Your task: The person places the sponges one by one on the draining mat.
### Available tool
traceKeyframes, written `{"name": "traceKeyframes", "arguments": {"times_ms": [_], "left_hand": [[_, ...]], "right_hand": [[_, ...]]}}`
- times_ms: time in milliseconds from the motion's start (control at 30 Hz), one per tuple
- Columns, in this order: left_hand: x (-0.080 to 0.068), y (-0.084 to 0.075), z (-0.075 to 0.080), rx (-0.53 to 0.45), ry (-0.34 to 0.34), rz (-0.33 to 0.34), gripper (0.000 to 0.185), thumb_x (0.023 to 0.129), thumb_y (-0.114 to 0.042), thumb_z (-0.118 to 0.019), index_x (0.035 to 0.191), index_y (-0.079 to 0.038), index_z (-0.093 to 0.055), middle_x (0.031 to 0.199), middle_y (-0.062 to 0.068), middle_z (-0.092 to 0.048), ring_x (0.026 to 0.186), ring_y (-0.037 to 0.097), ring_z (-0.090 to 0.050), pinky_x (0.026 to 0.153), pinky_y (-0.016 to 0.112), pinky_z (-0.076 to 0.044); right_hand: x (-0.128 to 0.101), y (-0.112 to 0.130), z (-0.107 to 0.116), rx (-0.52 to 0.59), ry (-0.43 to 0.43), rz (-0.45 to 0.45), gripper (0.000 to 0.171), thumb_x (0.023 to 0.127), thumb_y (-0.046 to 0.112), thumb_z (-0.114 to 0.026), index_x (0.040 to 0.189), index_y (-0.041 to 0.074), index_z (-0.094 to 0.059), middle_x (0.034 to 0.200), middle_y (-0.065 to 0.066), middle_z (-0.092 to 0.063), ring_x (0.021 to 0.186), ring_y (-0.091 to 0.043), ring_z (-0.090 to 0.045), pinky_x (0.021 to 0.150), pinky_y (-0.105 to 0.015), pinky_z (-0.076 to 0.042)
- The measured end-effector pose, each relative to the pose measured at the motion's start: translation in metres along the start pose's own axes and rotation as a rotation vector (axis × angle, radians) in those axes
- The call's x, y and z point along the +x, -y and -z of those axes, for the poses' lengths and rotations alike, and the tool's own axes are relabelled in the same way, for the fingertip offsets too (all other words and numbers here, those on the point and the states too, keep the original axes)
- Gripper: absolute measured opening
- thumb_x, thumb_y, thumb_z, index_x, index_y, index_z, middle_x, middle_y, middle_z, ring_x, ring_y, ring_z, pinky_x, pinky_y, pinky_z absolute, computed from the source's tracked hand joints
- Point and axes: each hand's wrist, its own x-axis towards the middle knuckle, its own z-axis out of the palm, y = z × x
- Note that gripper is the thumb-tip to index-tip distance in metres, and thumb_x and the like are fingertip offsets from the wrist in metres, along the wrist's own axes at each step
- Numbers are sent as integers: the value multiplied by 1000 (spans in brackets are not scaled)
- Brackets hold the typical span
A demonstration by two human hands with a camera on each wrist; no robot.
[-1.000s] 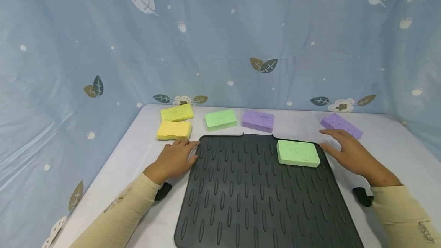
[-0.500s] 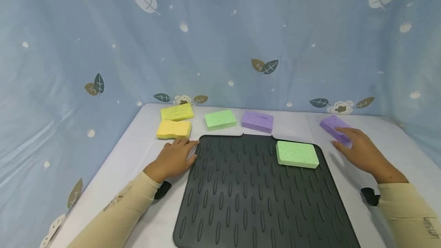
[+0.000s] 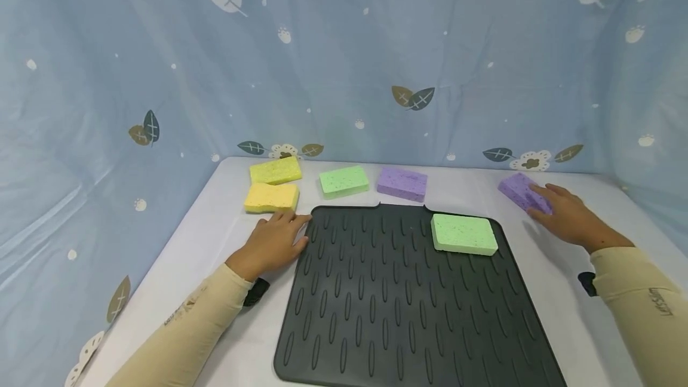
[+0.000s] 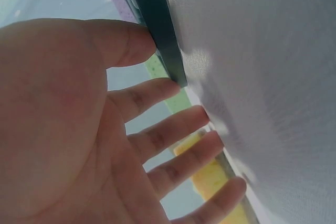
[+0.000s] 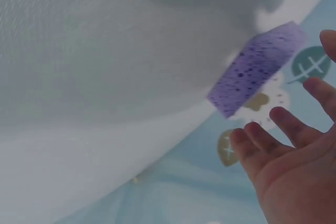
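My left hand (image 3: 271,242) rests at the far left corner of the dark grey ribbed mat (image 3: 398,291), its thumb and index finger against the edge. In the left wrist view its fingers (image 4: 157,137) are spread and fairly straight. My right hand (image 3: 570,217) reaches to the purple sponge (image 3: 518,189) at the far right, with fingers over its near right end. The right wrist view shows the right fingers (image 5: 294,127) extended, apart from the purple sponge (image 5: 257,69). On the mat's far right corner lies a light green sponge (image 3: 464,235).
Along the back of the white table (image 3: 226,208) lie a yellow-green sponge (image 3: 276,170) touching a yellow sponge (image 3: 271,197), a green sponge (image 3: 344,181) and another purple sponge (image 3: 402,184). A blue patterned curtain (image 3: 344,58) closes off the back and sides.
My right hand has moved from beside the mat's right edge, right and away from me, to the far right purple sponge. The left hand has stayed at the mat's corner.
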Motion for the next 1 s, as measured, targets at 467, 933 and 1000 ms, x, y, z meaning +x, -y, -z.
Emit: {"name": "traceKeyframes", "arguments": {"times_ms": [467, 933, 1000], "left_hand": [[3, 3, -2, 2, 2, -2, 48, 102, -34, -55, 146, -14, -51, 136, 15, -56, 131, 35, -50, 92, 61, -46], [3, 3, -5, 10, -15, -9, 48, 101, -34, -55, 145, -14, -52, 135, 15, -57, 129, 34, -52, 90, 60, -47], [3, 3, -4, 8, -13, -7, 48, 101, -34, -55, 145, -14, -52, 135, 15, -57, 129, 34, -51, 90, 60, -46]], "right_hand": [[6, -11, -5, -44, 73, -68, 82, 99, 36, -57, 157, -2, -12, 148, -49, -9, 130, -73, -15, 97, -82, -22], [10, -19, -9, -46, 82, -54, 86, 97, 32, -59, 156, -6, -9, 145, -52, -13, 130, -71, -18, 104, -78, -21], [10, -19, -9, -46, 77, -47, 85, 97, 31, -59, 155, -7, -11, 145, -51, -16, 130, -70, -20, 105, -77, -22]]}}
